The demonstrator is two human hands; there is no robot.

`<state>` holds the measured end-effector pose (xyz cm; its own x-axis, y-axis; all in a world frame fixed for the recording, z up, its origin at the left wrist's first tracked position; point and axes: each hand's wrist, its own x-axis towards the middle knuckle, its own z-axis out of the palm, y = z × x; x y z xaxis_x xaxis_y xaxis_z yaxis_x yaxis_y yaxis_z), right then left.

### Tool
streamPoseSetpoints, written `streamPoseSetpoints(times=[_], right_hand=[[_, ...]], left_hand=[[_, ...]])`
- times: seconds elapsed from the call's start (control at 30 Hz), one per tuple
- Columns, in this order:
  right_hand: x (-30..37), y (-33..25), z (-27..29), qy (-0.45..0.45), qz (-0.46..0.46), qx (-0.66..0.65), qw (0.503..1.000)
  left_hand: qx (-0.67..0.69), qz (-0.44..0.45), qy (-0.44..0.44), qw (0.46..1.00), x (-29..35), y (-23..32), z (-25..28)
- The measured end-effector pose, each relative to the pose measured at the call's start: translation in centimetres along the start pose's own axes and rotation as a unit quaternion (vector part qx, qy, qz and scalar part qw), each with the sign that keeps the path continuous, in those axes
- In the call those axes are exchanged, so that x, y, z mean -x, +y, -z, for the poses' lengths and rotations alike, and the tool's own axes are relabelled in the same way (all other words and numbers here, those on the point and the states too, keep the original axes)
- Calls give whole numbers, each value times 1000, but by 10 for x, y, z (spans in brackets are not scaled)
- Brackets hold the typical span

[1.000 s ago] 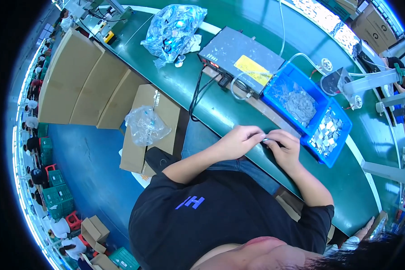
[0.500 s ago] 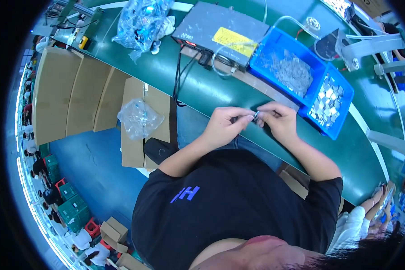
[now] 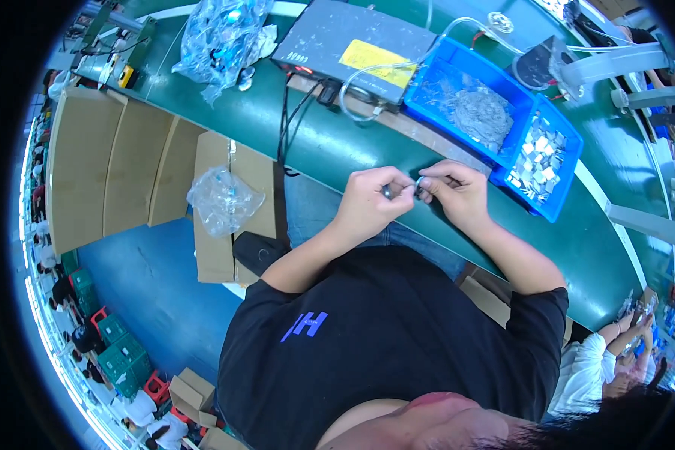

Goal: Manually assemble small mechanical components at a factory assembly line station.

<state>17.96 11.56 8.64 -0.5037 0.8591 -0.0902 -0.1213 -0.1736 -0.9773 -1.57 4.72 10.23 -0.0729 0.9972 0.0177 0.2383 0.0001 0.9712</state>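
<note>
**Small dark-and-silvery piece (image 3: 418, 185) sat between the fingers (image 3: 406, 199) of two bare hands**

The left hand (image 3: 369, 201) and the right hand (image 3: 463, 196) met over the near edge of a glossy green counter (image 3: 337, 154). The fingers of each were closed to a narrow pinch, thumb against fingertip, with the piece gripped between them from both sides; its exact shape was too small to tell. A dark rounded spot showed in the curl of the left hand, and whether it belonged to the piece could not be told.

Beyond the fingers and to their left stood a grey metal box (image 3: 315, 37) with a yellow rectangular label (image 3: 379, 64), pale characters on its front edge and a small red-lit display. Nearer the body than the fingers, a bluish-purple logo (image 3: 304, 326) marked the person's black T-shirt (image 3: 397, 330).

To the right of the fingers and farther back lay a blue plastic bin (image 3: 450, 133) of loose grey material, and beside it a blue plastic tray (image 3: 568, 180) of small flat silvery pieces. Far left of the fingers, on the counter, was a clear plastic bag with blue contents (image 3: 225, 45). Left of the fingers and off the counter, a crumpled clear bag (image 3: 225, 201) rested on a brown cardboard box (image 3: 214, 255). Past that, tall cardboard panels (image 3: 82, 165) stood by a blue floor (image 3: 150, 277), with green crates (image 3: 120, 360) and other people farther off.
</note>
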Motion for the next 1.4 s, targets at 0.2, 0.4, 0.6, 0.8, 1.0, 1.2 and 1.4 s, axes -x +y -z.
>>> streamPoseSetpoints(times=[0.2,0.4,0.6,0.8,1.0,1.2,1.4], right_hand=[[-8,3,0,-7,-7,-24,1000],[-5,1,-1,-11,26,21,999],[-1,2,-2,-2,44,94,995],[-5,0,-3,0,-19,78,997],[-8,-8,-1,-47,85,163,982],[-2,-4,0,-59,0,59,997],[-1,-8,-4,-42,-13,56,997]], left_hand=[[116,84,-9,990,-2,-5,5],[102,67,2,993,3,-7,1],[28,43,15,999,1,-5,3],[30,45,31,998,-5,-10,0],[120,55,29,991,-9,-10,-1],[120,42,18,992,-4,-9,0],[176,72,19,982,1,-2,1]])
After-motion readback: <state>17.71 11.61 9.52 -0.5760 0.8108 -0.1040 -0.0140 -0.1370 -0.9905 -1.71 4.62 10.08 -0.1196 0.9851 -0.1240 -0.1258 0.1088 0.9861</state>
